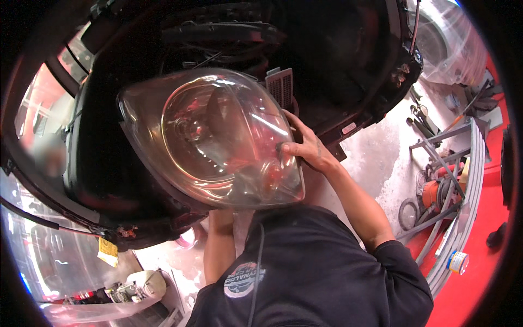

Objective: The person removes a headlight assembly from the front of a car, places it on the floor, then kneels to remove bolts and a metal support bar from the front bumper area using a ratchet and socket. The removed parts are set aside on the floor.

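Note:
A large car headlight (218,131) with a clear, yellowish lens and a round reflector fills the middle of the view, just in front of my chest. My right hand (305,146) grips its right edge, the thumb pressed on the lens and the fingers reaching round behind. From below, my left forearm (219,245) passes under the headlight, which hides the left hand; its fingers cannot be seen. Behind the headlight lies the dark body of a black car (348,54), with a grey vented piece (279,87) close to the lens's upper right.
Grey metal stand (468,158) at right, with an orange tool (431,193) beside it. A small round can (458,262) sits by the stand's lower end. Plastic sheeting (49,261) hangs at lower left, near a spray gun-like tool (131,291) and a yellow tag (108,251).

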`<state>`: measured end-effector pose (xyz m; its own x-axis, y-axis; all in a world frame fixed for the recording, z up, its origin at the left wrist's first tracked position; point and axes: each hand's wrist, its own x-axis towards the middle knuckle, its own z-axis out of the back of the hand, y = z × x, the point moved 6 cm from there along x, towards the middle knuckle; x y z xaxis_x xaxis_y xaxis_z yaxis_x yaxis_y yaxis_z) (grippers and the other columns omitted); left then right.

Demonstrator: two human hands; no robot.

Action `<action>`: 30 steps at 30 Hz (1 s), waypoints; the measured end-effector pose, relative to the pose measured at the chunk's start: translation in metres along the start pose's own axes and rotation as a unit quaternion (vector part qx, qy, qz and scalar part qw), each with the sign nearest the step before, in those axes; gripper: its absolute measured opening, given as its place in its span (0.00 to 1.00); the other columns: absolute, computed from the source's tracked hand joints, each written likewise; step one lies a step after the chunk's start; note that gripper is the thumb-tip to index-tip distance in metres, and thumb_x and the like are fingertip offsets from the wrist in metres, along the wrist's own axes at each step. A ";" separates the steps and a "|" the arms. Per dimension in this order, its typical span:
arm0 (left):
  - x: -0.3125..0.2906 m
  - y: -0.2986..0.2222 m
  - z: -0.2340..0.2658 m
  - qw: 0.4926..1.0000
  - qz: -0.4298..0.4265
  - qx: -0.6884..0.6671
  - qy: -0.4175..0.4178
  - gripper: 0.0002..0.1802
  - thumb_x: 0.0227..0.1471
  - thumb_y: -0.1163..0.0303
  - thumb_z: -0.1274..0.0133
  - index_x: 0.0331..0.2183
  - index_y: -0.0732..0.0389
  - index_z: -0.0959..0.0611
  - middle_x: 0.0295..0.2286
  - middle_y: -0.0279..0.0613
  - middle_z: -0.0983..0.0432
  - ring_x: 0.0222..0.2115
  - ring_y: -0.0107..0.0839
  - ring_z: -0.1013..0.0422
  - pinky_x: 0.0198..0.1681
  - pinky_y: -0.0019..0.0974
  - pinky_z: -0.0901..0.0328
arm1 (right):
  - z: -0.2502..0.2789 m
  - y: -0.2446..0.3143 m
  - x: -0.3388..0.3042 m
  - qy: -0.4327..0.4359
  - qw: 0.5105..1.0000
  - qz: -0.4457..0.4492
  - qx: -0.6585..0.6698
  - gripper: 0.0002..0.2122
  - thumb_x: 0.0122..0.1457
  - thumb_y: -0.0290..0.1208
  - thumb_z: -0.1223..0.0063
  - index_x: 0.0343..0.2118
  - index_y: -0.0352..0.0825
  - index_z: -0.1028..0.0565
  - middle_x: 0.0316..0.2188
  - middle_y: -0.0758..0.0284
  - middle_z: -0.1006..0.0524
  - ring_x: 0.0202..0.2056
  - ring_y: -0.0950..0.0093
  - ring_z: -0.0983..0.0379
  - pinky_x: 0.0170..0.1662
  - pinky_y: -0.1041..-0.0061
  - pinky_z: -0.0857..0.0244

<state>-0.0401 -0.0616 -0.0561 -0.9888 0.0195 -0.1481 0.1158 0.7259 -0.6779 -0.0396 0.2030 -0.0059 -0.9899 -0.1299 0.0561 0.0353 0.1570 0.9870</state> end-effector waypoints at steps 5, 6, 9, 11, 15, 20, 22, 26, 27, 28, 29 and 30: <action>-0.009 0.006 0.005 1.000 0.002 -0.013 -0.005 0.41 0.60 0.42 0.55 0.64 0.57 0.42 0.60 0.46 0.41 0.59 0.44 0.40 0.60 0.53 0.41 | 0.001 -0.026 0.006 0.047 0.998 -0.001 0.041 0.54 0.43 0.61 0.36 0.67 0.30 0.48 0.65 0.49 0.43 0.66 0.57 0.48 0.67 0.60 0.53; -0.010 0.007 0.006 1.000 0.003 -0.016 -0.008 0.41 0.60 0.41 0.55 0.64 0.57 0.41 0.60 0.46 0.41 0.59 0.44 0.40 0.60 0.53 0.41 | -0.002 -0.032 0.006 0.064 0.996 -0.012 0.066 0.55 0.43 0.60 0.36 0.67 0.30 0.49 0.65 0.49 0.44 0.66 0.57 0.49 0.67 0.61 0.54; -0.015 0.007 0.007 1.000 0.003 -0.023 -0.010 0.40 0.60 0.41 0.56 0.64 0.56 0.41 0.60 0.45 0.40 0.59 0.45 0.40 0.60 0.54 0.41 | -0.018 -0.023 0.005 0.089 0.987 -0.037 0.126 0.55 0.41 0.57 0.34 0.67 0.30 0.49 0.63 0.53 0.42 0.64 0.61 0.46 0.66 0.64 0.53; -0.020 0.004 0.007 1.000 0.000 -0.026 -0.013 0.40 0.60 0.40 0.56 0.63 0.56 0.40 0.60 0.45 0.40 0.59 0.45 0.40 0.60 0.55 0.41 | -0.024 -0.019 0.003 0.073 0.987 -0.053 0.134 0.54 0.39 0.56 0.32 0.66 0.32 0.46 0.61 0.58 0.39 0.62 0.66 0.43 0.65 0.67 0.51; -0.026 -0.028 0.006 0.999 -0.024 -0.036 -0.009 0.40 0.60 0.39 0.57 0.63 0.55 0.39 0.61 0.45 0.40 0.59 0.46 0.40 0.60 0.56 0.41 | -0.042 0.012 -0.006 0.049 0.977 -0.035 0.205 0.52 0.40 0.46 0.33 0.67 0.30 0.48 0.60 0.55 0.37 0.62 0.62 0.41 0.65 0.65 0.51; -0.022 -0.070 0.004 0.997 -0.045 -0.062 0.026 0.40 0.60 0.38 0.58 0.63 0.55 0.38 0.61 0.45 0.40 0.59 0.47 0.40 0.60 0.57 0.41 | -0.032 0.019 0.000 0.017 0.981 0.025 0.191 0.52 0.37 0.42 0.29 0.66 0.29 0.46 0.61 0.55 0.37 0.62 0.63 0.42 0.65 0.66 0.52; -0.024 -0.070 0.010 0.994 -0.049 -0.087 0.035 0.40 0.59 0.38 0.58 0.63 0.54 0.37 0.61 0.45 0.40 0.59 0.47 0.40 0.60 0.57 0.41 | -0.032 0.031 0.001 0.008 0.988 0.068 0.142 0.52 0.37 0.40 0.28 0.66 0.29 0.45 0.61 0.55 0.36 0.62 0.63 0.41 0.65 0.67 0.52; -0.029 -0.050 0.032 0.993 -0.046 -0.074 -0.078 0.40 0.60 0.38 0.58 0.62 0.54 0.37 0.60 0.45 0.40 0.59 0.47 0.40 0.60 0.58 0.41 | -0.047 0.032 -0.002 0.008 0.999 0.043 0.027 0.54 0.35 0.41 0.25 0.66 0.28 0.45 0.57 0.58 0.32 0.59 0.68 0.37 0.63 0.71 0.48; -0.026 -0.043 0.035 0.990 -0.045 -0.066 -0.114 0.39 0.60 0.38 0.58 0.62 0.54 0.37 0.60 0.45 0.40 0.59 0.47 0.40 0.60 0.58 0.41 | -0.050 0.030 -0.003 0.010 0.999 0.039 0.022 0.54 0.35 0.40 0.25 0.66 0.28 0.45 0.57 0.58 0.32 0.59 0.68 0.37 0.63 0.71 0.48; -0.028 -0.036 0.033 0.994 -0.011 -0.078 -0.077 0.36 0.61 0.42 0.59 0.62 0.55 0.36 0.59 0.45 0.38 0.58 0.46 0.39 0.60 0.56 0.41 | -0.053 0.026 -0.005 0.012 0.999 0.035 0.017 0.54 0.35 0.40 0.25 0.66 0.28 0.45 0.57 0.58 0.32 0.59 0.68 0.37 0.63 0.71 0.48; -0.027 -0.031 0.038 0.994 -0.013 -0.082 -0.074 0.35 0.62 0.43 0.59 0.61 0.56 0.35 0.59 0.45 0.37 0.58 0.46 0.38 0.60 0.55 0.40 | -0.055 0.022 -0.006 0.014 0.999 0.030 0.010 0.53 0.35 0.40 0.25 0.66 0.28 0.45 0.57 0.58 0.32 0.59 0.68 0.37 0.63 0.71 0.48; -0.026 -0.022 0.048 0.993 -0.014 -0.086 -0.074 0.34 0.62 0.44 0.59 0.61 0.57 0.35 0.58 0.45 0.37 0.57 0.46 0.37 0.59 0.55 0.39 | -0.058 0.019 -0.007 0.020 0.999 0.027 0.000 0.53 0.36 0.39 0.25 0.66 0.29 0.44 0.57 0.59 0.32 0.59 0.68 0.37 0.63 0.71 0.47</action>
<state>-0.0127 -0.1112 -0.0716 -0.9653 -0.0949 -0.2435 0.0575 0.8318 -0.5521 -0.0242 0.1499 0.0212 -0.9804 -0.1593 0.1157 0.0893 0.1639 0.9824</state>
